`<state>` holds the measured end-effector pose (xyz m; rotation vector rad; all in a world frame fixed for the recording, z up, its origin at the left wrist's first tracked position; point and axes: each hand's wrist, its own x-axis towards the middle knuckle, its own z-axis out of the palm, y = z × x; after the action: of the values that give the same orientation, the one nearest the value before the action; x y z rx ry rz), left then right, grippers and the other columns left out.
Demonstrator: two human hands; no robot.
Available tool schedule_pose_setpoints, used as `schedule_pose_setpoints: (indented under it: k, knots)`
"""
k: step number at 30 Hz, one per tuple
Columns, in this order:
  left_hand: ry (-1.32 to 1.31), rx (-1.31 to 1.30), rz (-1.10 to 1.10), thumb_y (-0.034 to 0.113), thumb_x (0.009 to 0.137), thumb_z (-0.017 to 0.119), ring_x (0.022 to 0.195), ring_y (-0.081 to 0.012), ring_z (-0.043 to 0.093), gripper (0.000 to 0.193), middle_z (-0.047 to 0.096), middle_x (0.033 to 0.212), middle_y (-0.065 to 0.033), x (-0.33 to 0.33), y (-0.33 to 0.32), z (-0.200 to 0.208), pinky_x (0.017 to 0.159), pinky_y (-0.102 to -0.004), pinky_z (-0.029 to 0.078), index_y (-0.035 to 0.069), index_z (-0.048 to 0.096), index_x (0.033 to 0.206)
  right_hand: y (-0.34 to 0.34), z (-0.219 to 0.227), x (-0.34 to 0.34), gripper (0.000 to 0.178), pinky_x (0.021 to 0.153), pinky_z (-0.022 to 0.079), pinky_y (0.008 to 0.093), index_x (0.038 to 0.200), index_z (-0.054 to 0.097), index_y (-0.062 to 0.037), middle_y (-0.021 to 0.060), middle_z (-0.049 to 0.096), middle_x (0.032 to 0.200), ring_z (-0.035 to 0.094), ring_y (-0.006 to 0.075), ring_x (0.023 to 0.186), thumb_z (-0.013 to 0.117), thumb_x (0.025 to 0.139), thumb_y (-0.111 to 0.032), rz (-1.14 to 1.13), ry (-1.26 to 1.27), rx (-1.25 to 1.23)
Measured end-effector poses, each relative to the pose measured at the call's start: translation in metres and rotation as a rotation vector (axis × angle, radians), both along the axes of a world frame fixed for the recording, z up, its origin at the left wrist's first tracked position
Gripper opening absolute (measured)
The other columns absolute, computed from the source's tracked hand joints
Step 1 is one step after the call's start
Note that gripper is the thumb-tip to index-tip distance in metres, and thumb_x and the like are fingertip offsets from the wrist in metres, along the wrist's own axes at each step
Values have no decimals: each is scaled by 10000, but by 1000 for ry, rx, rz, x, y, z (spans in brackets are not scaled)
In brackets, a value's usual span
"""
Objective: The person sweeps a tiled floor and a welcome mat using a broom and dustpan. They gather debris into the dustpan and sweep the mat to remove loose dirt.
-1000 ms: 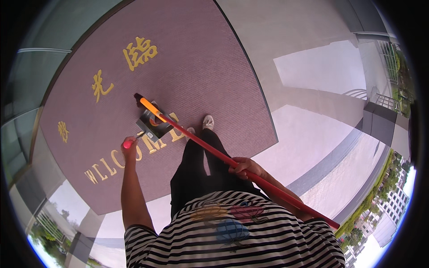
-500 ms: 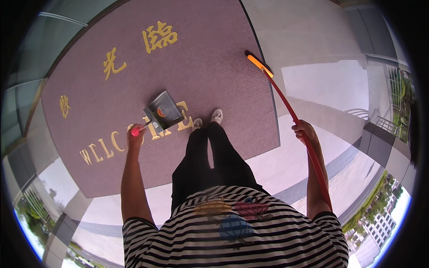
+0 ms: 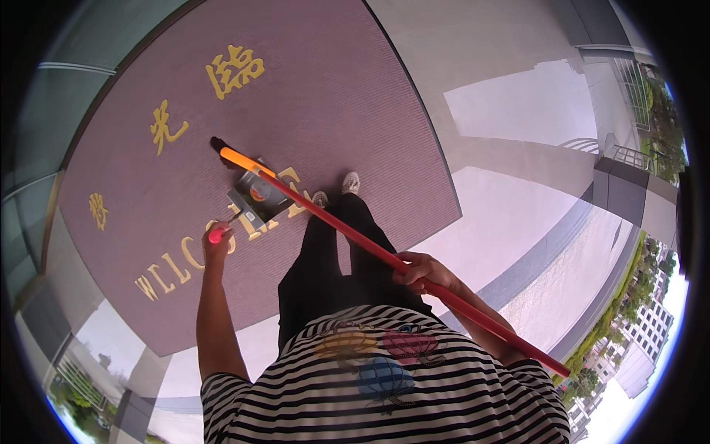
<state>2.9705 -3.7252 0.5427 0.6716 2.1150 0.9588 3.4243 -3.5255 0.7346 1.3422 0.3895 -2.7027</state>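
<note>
My left hand (image 3: pixel 217 241) is closed around the pinkish-red end of the handle of a dustpan (image 3: pixel 260 214). The grey pan stands on a purple ribbed mat (image 3: pixel 347 96), just left of my shoes, with a round reddish-orange patch showing inside it. In front of my waist, my right hand (image 3: pixel 427 272) grips the long red stick of a broom (image 3: pixel 344 228). That stick slants from beside my right upper arm toward the far left. Its orange head with dark bristles (image 3: pixel 246 160) hangs over or rests at the pan's far edge; contact cannot be made out.
Yellow lettering is set into the mat. Pale floor tiles (image 3: pixel 481 192) lie beyond the mat's right edge. Glass panels (image 3: pixel 55 96) run along the far left. Grey pillars (image 3: pixel 629 185), railings and greenery show on the right.
The broom has swung left from the mat's right edge to the dustpan. My right hand has come inward to my waist. The dustpan remains in my left hand.
</note>
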Motion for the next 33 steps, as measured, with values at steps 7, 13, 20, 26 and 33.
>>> schedule_pose_setpoints:
  k: [7, 13, 20, 26, 33]
  knots:
    - [50, 71, -109, -4, 698, 675, 710, -150, 586, 152, 629, 805, -53, 13, -27, 2, 673, -274, 469, 33, 584, 813, 71, 4, 109, 508, 365, 319, 188, 1175, 410, 69, 64, 512, 698, 405, 70, 437, 516, 678, 69, -193, -331, 411]
    - [88, 43, -132, 2, 707, 670, 731, -157, 592, 148, 626, 807, -53, 43, -28, -13, 694, -281, 475, 32, 595, 830, 81, -63, 175, 408, 354, 314, 203, 1099, 429, 36, 70, 511, 692, 395, 74, 433, 525, 704, 61, -130, -512, 441]
    - [31, -62, -34, 31, 714, 681, 716, -155, 591, 153, 632, 806, -62, 81, -26, 7, 675, -269, 470, 34, 613, 852, -82, -69, 101, 518, 380, 356, 213, 1174, 414, 65, 84, 535, 734, 446, 99, 442, 578, 685, 11, -87, 39, -35]
    - [97, -21, -46, -22, 737, 653, 848, -128, 572, 145, 619, 912, -38, 124, -72, 15, 792, -251, 449, 33, 593, 857, -97, -18, 179, 565, 384, 361, 208, 1207, 413, 65, 70, 529, 717, 438, 83, 443, 591, 672, 14, 17, 87, 94]
    - [109, 43, -5, -1, 733, 650, 886, -149, 580, 178, 633, 930, -66, 189, -130, 20, 819, -262, 444, 14, 602, 903, -53, -6, 326, 583, 368, 348, 213, 1196, 396, 61, 72, 533, 668, 436, 95, 443, 547, 632, 56, -90, -303, 462]
